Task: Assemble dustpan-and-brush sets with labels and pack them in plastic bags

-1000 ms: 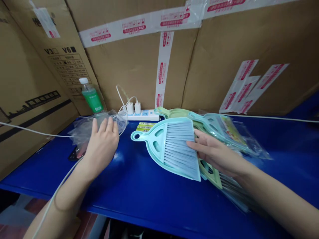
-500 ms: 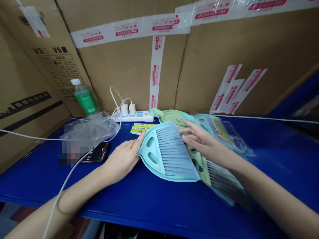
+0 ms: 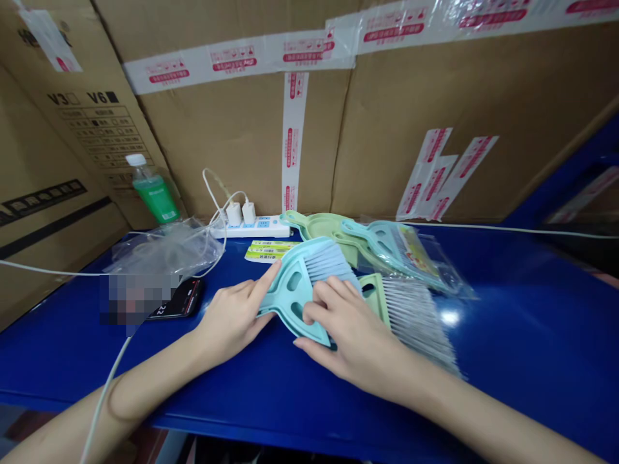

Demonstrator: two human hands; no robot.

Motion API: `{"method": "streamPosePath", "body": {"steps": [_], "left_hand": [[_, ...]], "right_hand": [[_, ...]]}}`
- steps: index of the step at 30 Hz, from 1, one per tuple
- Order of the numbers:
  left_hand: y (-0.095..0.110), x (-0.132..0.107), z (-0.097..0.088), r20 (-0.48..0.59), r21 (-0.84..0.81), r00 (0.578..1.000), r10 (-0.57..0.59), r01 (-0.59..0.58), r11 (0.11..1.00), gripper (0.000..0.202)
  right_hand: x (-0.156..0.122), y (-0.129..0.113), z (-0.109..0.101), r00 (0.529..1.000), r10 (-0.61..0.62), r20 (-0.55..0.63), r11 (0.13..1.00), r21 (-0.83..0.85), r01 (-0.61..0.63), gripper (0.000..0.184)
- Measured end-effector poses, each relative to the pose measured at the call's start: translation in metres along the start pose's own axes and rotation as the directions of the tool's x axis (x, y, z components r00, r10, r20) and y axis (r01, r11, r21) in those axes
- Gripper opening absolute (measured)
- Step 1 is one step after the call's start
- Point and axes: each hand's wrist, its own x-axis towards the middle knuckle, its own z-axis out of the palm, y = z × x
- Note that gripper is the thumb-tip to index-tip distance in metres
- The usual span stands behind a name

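My left hand [image 3: 235, 312] is closed round the handle end of a light-blue hand brush [image 3: 331, 263] and the matching dustpan [image 3: 287, 259] beneath it. Its index finger lies stretched along the dustpan's edge. The brush lies nested in the pan, bristles pointing right. Across the brush head, my right hand [image 3: 355, 335] has bent fingers on the plastic and bristles, with the thumb at the near edge. It covers much of the bristles and the pan's front lip. Just right of it lies a green hand brush [image 3: 418, 316] with grey bristles, partly hidden by the blue set.
Behind lie a green dustpan [image 3: 326, 225] and another light-blue set [image 3: 382, 238] in clear plastic. A power strip [image 3: 271, 225], yellow-green labels [image 3: 264, 251], a crumpled plastic bag [image 3: 164, 248], a phone [image 3: 181, 303] and a green bottle [image 3: 157, 196] stand left. Cardboard [image 3: 232, 142] walls the back.
My right hand has come down and left from beside the bristles onto the brush head, its fingers now bent over it. The left hand keeps its hold on the handles. The view has shifted slightly.
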Motion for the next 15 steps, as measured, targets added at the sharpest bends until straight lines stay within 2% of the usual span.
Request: {"method": "streamPosePath", "body": {"steps": [5,9,11,13,15], "left_hand": [[0.005,0.003,-0.004,-0.075,-0.005,0.997,0.017,-0.017,1.0,0.064],[-0.002,0.013,-0.009,-0.039,-0.018,0.999,-0.037,0.036,0.999,0.054],[-0.012,0.022,-0.012,-0.04,-0.025,0.993,-0.107,0.106,0.994,0.049],[-0.023,0.033,-0.016,-0.08,-0.034,0.98,-0.184,0.182,0.983,0.047],[-0.032,0.047,-0.019,-0.077,-0.061,0.975,-0.21,0.205,0.977,0.047]], "right_hand": [[-0.001,-0.006,-0.005,0.995,-0.063,-0.074,0.99,-0.131,0.052,0.019],[-0.003,-0.01,-0.013,0.989,-0.101,-0.105,0.942,-0.331,0.061,0.012],[-0.005,-0.01,-0.019,0.994,-0.067,-0.085,0.908,-0.419,0.025,0.015],[-0.007,-0.008,-0.026,0.998,0.003,-0.071,0.878,-0.478,-0.036,0.025],[-0.009,-0.004,-0.031,0.996,0.072,-0.06,0.85,-0.518,-0.093,0.03]]}}
